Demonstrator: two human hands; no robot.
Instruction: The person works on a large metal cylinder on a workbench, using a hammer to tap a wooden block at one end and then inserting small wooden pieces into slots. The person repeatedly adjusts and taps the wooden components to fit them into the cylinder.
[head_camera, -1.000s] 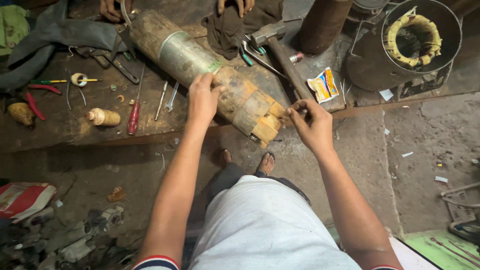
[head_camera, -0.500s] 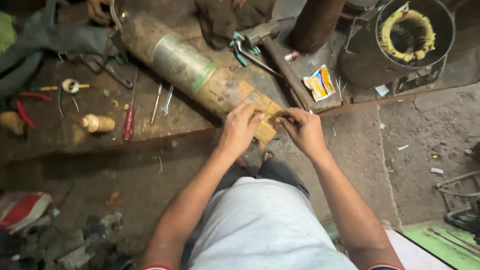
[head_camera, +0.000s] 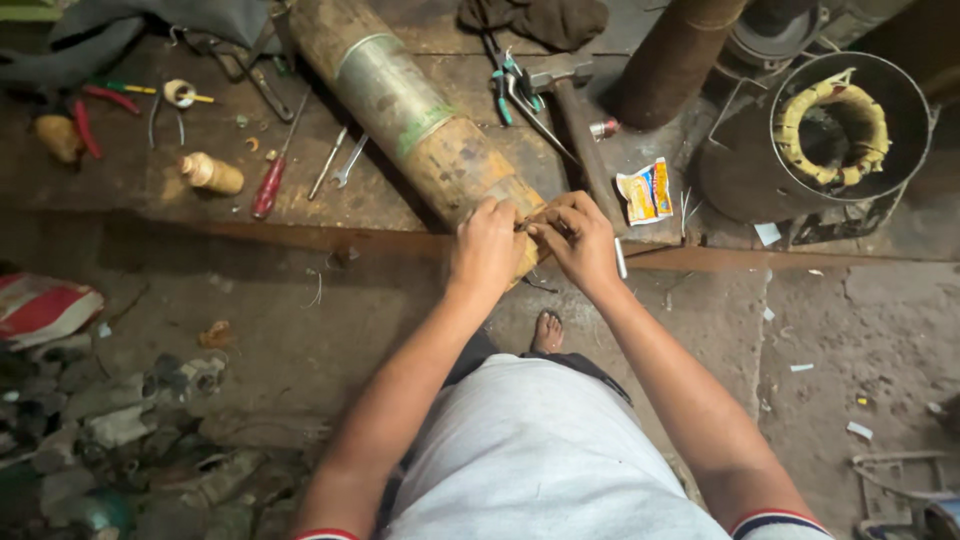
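Now both my left hand (head_camera: 487, 245) and right hand (head_camera: 580, 238) pinch at the near end of the long rusty metal cylinder (head_camera: 410, 115), whose axis runs away up-left.

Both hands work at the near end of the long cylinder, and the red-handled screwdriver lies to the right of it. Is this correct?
Not quite. In the head view, both hands, left and right, are at the cylinder's near end, but the red-handled screwdriver lies to its left.
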